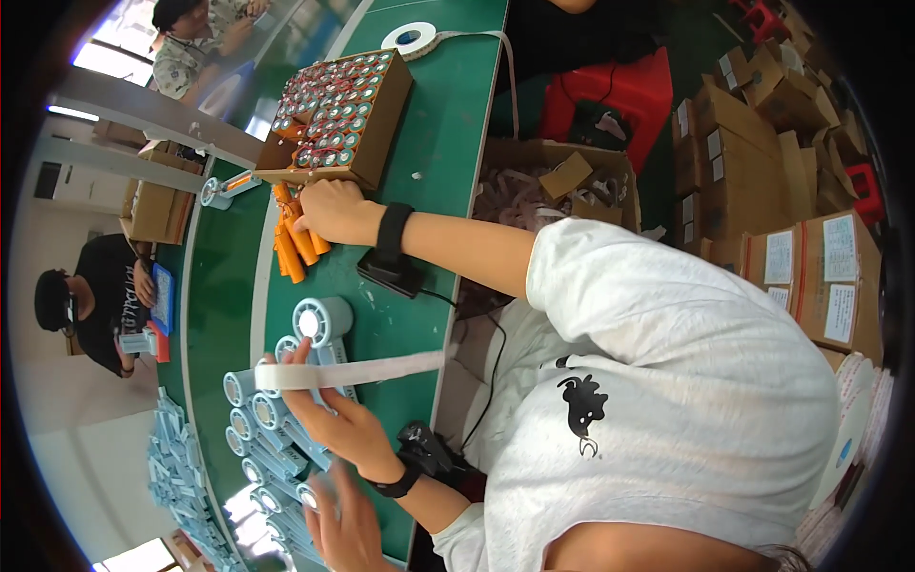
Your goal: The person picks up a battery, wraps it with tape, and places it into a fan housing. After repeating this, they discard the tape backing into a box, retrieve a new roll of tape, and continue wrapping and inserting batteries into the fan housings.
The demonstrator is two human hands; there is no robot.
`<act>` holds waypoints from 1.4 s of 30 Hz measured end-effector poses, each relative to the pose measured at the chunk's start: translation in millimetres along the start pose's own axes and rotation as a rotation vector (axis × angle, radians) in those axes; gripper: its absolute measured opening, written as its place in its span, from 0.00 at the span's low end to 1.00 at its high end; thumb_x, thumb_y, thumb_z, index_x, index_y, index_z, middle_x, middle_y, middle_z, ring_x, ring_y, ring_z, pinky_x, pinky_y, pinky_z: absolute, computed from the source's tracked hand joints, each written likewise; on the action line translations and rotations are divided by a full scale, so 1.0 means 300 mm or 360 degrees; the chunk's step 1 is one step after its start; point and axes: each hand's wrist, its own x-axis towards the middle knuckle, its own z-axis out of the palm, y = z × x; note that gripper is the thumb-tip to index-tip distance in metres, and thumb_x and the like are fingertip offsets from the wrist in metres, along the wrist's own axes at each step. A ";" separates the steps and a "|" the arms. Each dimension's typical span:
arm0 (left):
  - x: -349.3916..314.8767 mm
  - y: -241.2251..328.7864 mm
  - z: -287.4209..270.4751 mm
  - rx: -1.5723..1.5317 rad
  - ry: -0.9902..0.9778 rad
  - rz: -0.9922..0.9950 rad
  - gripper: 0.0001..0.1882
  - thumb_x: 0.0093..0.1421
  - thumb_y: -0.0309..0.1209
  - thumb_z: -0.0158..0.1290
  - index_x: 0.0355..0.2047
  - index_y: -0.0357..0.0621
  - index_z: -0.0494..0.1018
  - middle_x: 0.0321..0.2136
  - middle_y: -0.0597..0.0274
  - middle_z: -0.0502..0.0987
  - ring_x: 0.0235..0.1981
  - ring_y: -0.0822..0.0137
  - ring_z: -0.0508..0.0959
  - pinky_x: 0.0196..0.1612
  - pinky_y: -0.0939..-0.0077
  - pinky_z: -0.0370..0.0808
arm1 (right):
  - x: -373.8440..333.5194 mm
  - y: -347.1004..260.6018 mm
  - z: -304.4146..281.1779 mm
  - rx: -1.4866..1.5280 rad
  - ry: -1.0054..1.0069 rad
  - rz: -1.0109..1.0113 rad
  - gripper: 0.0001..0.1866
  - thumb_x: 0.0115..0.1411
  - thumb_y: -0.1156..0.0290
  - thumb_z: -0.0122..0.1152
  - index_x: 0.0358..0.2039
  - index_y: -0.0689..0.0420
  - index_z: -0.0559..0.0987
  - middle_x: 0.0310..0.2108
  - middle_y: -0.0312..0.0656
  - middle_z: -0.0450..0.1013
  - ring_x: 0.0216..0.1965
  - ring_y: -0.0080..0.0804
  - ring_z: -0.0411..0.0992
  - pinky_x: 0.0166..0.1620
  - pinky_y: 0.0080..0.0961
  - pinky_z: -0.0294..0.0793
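Observation:
My right hand [334,212] is closed around the end of one of several orange wrapped battery cells [289,253] lying on the green table. Just beyond stands a cardboard box [389,129] packed with orange cells, their white round ends and red wires upward. My left hand [343,427] holds a white tape strip [381,369] looped at its fingers, the tail trailing over the table edge. Its fingertips are close to a light-blue handheld fan [324,319], in front of several similar fans [272,434]. A co-worker's blurred hand [345,522] reaches over those fans from the lower edge.
Black devices [391,274] with cables hang at my wrists. A tape roll [413,40] lies at the table's far end. Right of the table are an open carton [610,181] of scraps, a red stool [643,105] and stacked cartons [753,162]. Co-workers sit across the table.

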 end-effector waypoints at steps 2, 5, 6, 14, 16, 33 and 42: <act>0.043 -0.059 0.022 -0.0065 0.0010 0.0017 0.16 0.59 0.22 0.39 0.48 0.31 0.63 0.45 0.52 0.71 0.56 0.47 0.62 0.57 0.58 0.57 | -0.012 0.080 0.012 -0.0044 0.0492 -0.0016 0.16 0.50 0.63 0.60 0.32 0.64 0.76 0.28 0.51 0.74 0.32 0.46 0.73 0.36 0.37 0.72; 0.050 -0.133 -0.049 -0.0029 0.0014 -0.0079 0.17 0.60 0.23 0.38 0.50 0.30 0.61 0.45 0.52 0.71 0.57 0.46 0.61 0.56 0.57 0.58 | -0.048 0.017 0.027 0.0299 0.0549 -0.0180 0.14 0.48 0.68 0.62 0.33 0.63 0.75 0.28 0.49 0.73 0.31 0.43 0.73 0.35 0.34 0.72; 0.036 -0.144 -0.052 -0.0035 0.0038 -0.0098 0.17 0.60 0.23 0.38 0.50 0.30 0.61 0.45 0.52 0.71 0.57 0.46 0.61 0.56 0.57 0.58 | -0.073 0.008 0.010 0.0617 0.0425 -0.0231 0.13 0.46 0.71 0.62 0.33 0.63 0.74 0.28 0.47 0.73 0.32 0.42 0.72 0.35 0.33 0.71; -0.039 -0.224 -0.051 -0.0048 -0.0098 -0.0041 0.20 0.60 0.27 0.36 0.51 0.29 0.60 0.47 0.52 0.71 0.58 0.49 0.57 0.58 0.59 0.51 | -0.274 0.046 -0.125 0.0457 0.0240 -0.0734 0.12 0.43 0.77 0.64 0.31 0.59 0.73 0.30 0.39 0.71 0.33 0.37 0.70 0.36 0.28 0.69; -0.035 -0.221 -0.070 0.0007 -0.0133 -0.0014 0.21 0.59 0.28 0.35 0.51 0.29 0.61 0.47 0.52 0.71 0.58 0.51 0.57 0.57 0.60 0.49 | -0.284 0.060 -0.144 0.0154 -0.0129 -0.0917 0.13 0.43 0.76 0.64 0.31 0.60 0.73 0.32 0.39 0.71 0.34 0.37 0.69 0.37 0.28 0.69; -0.046 -0.216 -0.051 0.0198 -0.0188 0.0003 0.17 0.63 0.30 0.34 0.47 0.32 0.64 0.49 0.54 0.70 0.54 0.53 0.62 0.54 0.62 0.51 | -0.262 0.120 -0.284 0.0012 -0.0960 -0.0936 0.16 0.44 0.74 0.63 0.35 0.63 0.74 0.34 0.41 0.70 0.34 0.40 0.68 0.39 0.27 0.69; -0.063 -0.213 0.006 0.0428 -0.0446 0.0124 0.16 0.56 0.21 0.43 0.46 0.37 0.65 0.48 0.55 0.70 0.52 0.62 0.66 0.52 0.61 0.50 | -0.303 -0.204 -0.217 0.1046 -0.0580 -0.0391 0.15 0.51 0.71 0.59 0.38 0.67 0.74 0.31 0.48 0.70 0.27 0.35 0.68 0.31 0.25 0.68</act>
